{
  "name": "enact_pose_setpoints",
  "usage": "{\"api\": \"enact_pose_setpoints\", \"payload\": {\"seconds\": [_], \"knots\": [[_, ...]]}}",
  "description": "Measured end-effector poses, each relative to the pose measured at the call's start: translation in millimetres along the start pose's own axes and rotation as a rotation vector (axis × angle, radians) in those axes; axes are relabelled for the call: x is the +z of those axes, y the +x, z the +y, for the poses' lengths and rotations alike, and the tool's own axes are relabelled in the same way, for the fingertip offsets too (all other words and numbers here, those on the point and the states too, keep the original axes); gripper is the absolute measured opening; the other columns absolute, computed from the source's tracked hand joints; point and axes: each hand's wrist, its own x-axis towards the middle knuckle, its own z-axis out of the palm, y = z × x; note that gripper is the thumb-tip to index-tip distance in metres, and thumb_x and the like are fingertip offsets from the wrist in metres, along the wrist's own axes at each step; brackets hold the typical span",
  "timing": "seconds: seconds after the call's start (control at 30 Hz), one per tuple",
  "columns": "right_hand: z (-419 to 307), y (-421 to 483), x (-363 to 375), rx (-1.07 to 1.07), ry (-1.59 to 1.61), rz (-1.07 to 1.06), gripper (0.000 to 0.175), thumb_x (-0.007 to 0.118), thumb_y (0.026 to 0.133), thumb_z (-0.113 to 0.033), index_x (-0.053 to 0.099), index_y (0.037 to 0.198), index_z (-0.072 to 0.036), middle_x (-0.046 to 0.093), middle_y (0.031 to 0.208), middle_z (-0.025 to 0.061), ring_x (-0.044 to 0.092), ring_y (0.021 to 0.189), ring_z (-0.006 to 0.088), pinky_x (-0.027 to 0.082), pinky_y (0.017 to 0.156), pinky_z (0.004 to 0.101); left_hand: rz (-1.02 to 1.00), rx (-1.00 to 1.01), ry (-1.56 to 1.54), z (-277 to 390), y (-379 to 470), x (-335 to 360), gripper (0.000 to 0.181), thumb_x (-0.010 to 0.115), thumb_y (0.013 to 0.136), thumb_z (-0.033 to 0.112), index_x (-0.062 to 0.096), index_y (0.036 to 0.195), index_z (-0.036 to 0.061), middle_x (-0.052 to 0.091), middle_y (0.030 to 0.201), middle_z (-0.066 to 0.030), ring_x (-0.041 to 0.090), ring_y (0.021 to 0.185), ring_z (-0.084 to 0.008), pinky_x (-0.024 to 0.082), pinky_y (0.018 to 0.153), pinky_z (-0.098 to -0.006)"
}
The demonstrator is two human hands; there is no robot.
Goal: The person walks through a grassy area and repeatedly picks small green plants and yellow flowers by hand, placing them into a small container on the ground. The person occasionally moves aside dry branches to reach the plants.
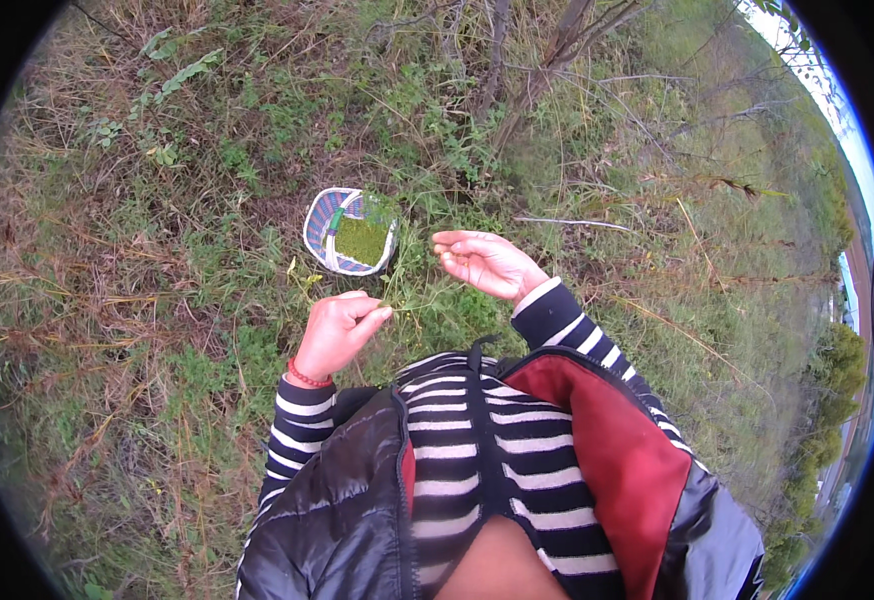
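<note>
My left hand (343,326), with a red bead bracelet at the wrist, pinches a thin green plant stem (411,306) between thumb and forefinger. The stem runs rightward from the fingertips over the grass. My right hand (482,262) is held palm up beyond the stem's right end, its fingers curled and a little apart. Whether small bits lie in its fingers I cannot tell. A woven basket (317,225) with a white rim and a handle stands on the ground just beyond my left hand. Small yellow-green plant bits (360,240) fill part of it.
Tangled grass and weeds (182,300) surround the basket. A shrub's woody stems (516,97) rise beyond my right hand, with bare twigs spreading rightward. A pale stick (572,222) lies right of that hand. Dry reddish grass stalks (107,341) stand at the left.
</note>
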Motion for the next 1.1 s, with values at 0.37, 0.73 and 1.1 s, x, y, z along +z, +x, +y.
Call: {"api": "enact_pose_setpoints", "payload": {"seconds": [0.37, 0.73, 1.1], "knots": [[3, 14, -4, -0.059, -0.016, 0.073, 0.017, 0.058, 0.085, -0.006, 0.057, 0.099, 0.004, 0.061, 0.085, 0.0064, 0.06, 0.073, 0.0119, 0.054, 0.068, 0.0211, 0.131, -0.04, -0.19, -12, -2, 3, 0.022, 0.062, 0.081, 0.012, 0.055, 0.068, -0.0038, 0.046, 0.057, -0.0051, 0.044, 0.051, -0.0132, 0.035, 0.049, -0.0289], [24, 4, -9, 0.01, 0.332, 0.055, 0.011, 0.052, 0.086, -0.004, 0.054, 0.095, 0.002, 0.055, 0.083, 0.0099, 0.056, 0.076, 0.0196, 0.052, 0.072, 0.0323, 0.487, -0.272, -1.292, -52, 7, 3, 0.023, 0.053, 0.091, 0.022, 0.057, 0.091, -0.0001, 0.035, 0.059, 0.0074, 0.029, 0.05, -0.0026, 0.024, 0.048, -0.0189], [27, 25, 51, 0.134, -0.121, -0.122, 0.023, 0.056, 0.088, -0.011, 0.055, 0.106, 0.002, 0.06, 0.083, 0.0043, 0.058, 0.073, 0.0109, 0.051, 0.065, 0.0222, 0.423, -0.263, -1.195, -35, 13, 16, 0.022, 0.056, 0.089, 0.021, 0.06, 0.089, -0.0009, 0.039, 0.06, 0.0086, 0.03, 0.051, -0.0006, 0.023, 0.048, -0.0174]]}}
